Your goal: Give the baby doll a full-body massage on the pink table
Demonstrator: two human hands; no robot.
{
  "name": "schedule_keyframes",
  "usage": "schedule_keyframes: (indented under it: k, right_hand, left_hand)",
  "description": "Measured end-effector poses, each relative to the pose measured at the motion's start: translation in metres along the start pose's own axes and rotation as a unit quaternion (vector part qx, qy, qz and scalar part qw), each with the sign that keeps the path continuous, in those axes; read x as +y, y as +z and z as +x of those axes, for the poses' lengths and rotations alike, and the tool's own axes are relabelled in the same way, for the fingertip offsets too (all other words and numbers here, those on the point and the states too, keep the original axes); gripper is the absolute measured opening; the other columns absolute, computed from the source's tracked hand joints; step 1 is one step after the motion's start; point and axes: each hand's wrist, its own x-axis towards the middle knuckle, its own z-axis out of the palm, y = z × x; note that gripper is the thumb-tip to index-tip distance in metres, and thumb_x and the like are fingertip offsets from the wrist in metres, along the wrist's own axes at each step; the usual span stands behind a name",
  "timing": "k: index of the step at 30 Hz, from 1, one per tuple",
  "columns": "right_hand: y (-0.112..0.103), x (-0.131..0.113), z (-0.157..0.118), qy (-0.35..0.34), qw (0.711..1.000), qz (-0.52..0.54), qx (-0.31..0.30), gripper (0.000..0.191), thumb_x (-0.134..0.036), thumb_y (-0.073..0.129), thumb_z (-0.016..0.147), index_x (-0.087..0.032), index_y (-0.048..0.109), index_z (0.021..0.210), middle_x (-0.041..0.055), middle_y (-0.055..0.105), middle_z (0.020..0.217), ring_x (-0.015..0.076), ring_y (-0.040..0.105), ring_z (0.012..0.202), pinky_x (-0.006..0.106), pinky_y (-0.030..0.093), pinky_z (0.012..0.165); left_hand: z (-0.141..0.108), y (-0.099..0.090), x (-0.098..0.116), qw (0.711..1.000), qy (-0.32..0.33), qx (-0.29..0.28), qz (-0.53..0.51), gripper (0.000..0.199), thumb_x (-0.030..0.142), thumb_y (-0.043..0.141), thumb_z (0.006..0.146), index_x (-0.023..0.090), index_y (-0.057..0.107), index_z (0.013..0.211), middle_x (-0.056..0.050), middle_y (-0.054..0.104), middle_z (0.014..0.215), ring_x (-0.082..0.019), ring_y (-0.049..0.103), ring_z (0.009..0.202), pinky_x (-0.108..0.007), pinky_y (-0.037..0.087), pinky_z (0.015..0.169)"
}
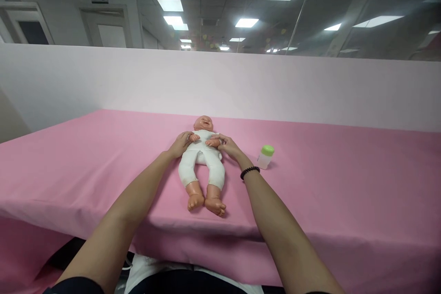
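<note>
A baby doll (201, 161) with a white cloth body lies on its back, head away from me and bare feet toward the front edge. My left hand (180, 143) is closed at the doll's arm on the left of the picture, its fingers by the small plastic hand. On the opposite side, my right hand (228, 145) is closed round the other doll arm, fingers over its wrist and thumb underneath. A dark beaded band circles my right wrist. Parts of my fingertips are hidden against the doll.
A small clear bottle (265, 158) with a green cap stands right of my right wrist. Pink cloth (330, 183) covers the table. Behind it rises a low white wall (220, 82) with glass above.
</note>
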Motion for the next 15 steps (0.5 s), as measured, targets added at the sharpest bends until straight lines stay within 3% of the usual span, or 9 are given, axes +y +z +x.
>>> schedule_keyframes:
  k: [15]
  right_hand:
    - [0.0014, 0.0042, 0.0022, 0.001, 0.999, 0.024, 0.021, 0.049, -0.013, 0.056, 0.053, -0.021, 0.075, 0.099, 0.0063, 0.067, 0.125, 0.0272, 0.058, 0.121, 0.039, 0.048, 0.101]
  left_hand:
    - [-0.0029, -0.0021, 0.0066, 1.000, -0.012, 0.003, 0.019, 0.038, 0.031, 0.050, 0.097, 0.020, 0.051, 0.133, -0.014, 0.056, 0.139, -0.029, 0.050, 0.131, -0.050, 0.040, 0.113]
